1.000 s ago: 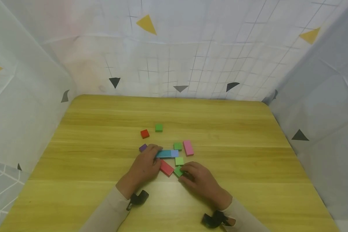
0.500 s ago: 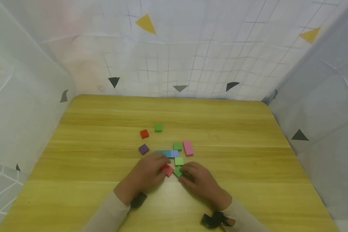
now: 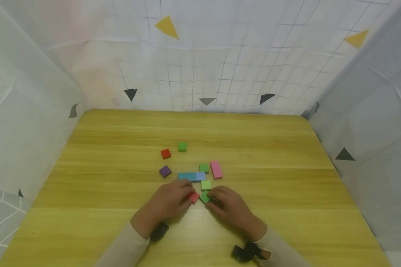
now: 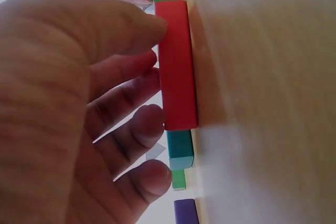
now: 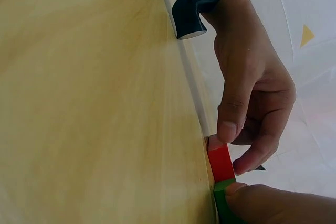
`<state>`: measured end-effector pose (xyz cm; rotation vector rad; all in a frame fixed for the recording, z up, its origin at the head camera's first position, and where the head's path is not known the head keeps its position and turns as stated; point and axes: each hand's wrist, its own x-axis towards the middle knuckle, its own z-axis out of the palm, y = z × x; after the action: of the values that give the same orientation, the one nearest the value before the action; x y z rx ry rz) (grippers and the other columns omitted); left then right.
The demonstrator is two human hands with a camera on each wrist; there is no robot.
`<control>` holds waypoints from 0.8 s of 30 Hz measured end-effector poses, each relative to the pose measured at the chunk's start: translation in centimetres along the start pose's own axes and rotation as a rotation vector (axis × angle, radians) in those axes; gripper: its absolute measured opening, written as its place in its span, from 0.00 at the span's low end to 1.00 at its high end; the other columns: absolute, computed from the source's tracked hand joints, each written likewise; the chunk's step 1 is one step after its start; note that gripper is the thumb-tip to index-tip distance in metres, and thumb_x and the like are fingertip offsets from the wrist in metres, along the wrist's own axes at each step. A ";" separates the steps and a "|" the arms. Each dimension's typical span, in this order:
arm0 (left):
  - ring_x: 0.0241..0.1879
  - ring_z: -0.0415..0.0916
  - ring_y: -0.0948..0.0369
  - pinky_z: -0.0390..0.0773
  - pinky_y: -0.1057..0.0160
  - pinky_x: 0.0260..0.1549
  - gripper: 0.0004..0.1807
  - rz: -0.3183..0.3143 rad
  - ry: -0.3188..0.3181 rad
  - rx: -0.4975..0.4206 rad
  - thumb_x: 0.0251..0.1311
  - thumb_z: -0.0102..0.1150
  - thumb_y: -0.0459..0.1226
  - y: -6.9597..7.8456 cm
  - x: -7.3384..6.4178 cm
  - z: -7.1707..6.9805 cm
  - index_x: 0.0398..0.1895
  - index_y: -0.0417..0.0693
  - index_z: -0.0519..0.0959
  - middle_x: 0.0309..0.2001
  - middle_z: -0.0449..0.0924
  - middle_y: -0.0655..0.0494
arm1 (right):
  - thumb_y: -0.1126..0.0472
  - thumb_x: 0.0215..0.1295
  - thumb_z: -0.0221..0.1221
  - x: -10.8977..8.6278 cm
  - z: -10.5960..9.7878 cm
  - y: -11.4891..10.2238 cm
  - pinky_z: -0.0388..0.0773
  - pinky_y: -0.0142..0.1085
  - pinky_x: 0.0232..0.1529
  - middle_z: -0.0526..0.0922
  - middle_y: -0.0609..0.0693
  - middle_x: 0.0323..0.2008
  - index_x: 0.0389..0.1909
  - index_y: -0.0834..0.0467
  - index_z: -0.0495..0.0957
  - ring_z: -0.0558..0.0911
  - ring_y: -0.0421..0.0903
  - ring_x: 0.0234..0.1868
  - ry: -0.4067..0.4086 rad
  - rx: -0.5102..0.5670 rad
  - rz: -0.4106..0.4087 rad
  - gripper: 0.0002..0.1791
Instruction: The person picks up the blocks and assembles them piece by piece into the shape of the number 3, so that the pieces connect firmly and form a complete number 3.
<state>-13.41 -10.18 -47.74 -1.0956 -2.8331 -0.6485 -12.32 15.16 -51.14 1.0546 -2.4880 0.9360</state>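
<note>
My left hand [image 3: 170,198] pinches a long red block [image 3: 194,197]; in the left wrist view its thumb presses the near face of the red block [image 4: 177,72], with the fingers beyond. The hand hides part of that block in the head view. To its right, my right hand [image 3: 235,209] holds a green square block [image 3: 204,197] between thumb and fingers. In the right wrist view, the ends of the red block [image 5: 221,163] and green block [image 5: 223,203] sit side by side. Just behind them lies a light green block [image 3: 205,185].
A teal block [image 3: 186,177] adjoins a light blue block [image 3: 201,176] behind my hands. Another green block [image 3: 204,168] and a pink block [image 3: 216,169] lie further back. A purple block [image 3: 165,171], small red block [image 3: 166,153] and far green block [image 3: 182,147] are scattered left on the wooden table [image 3: 270,159].
My left hand has moved from the teal block's left end toward me and right, onto the long red block. The purple block is now uncovered. My right hand has stayed at the green block.
</note>
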 end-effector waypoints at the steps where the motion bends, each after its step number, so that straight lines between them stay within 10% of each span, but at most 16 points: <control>1: 0.41 0.77 0.64 0.81 0.63 0.43 0.09 -0.003 -0.003 0.000 0.65 0.62 0.43 0.1 0.0 0.0 0.44 0.52 0.84 0.45 0.79 0.62 | 0.58 0.57 0.72 0.0 0.0 0.0 0.80 0.36 0.48 0.84 0.49 0.46 0.45 0.56 0.83 0.82 0.43 0.47 -0.001 -0.001 0.000 0.16; 24: 0.34 0.69 0.67 0.76 0.67 0.37 0.10 -0.088 -0.140 -0.065 0.60 0.69 0.47 0.1 -0.5 -0.4 0.40 0.55 0.82 0.36 0.74 0.68 | 0.58 0.57 0.72 -0.1 0.3 0.4 0.80 0.34 0.48 0.84 0.49 0.46 0.45 0.56 0.83 0.82 0.42 0.47 -0.005 0.008 -0.010 0.15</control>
<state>-13.04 -10.55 -47.45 -1.0721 -3.0142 -0.7017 -12.53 15.20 -51.52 1.0727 -2.4828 0.9415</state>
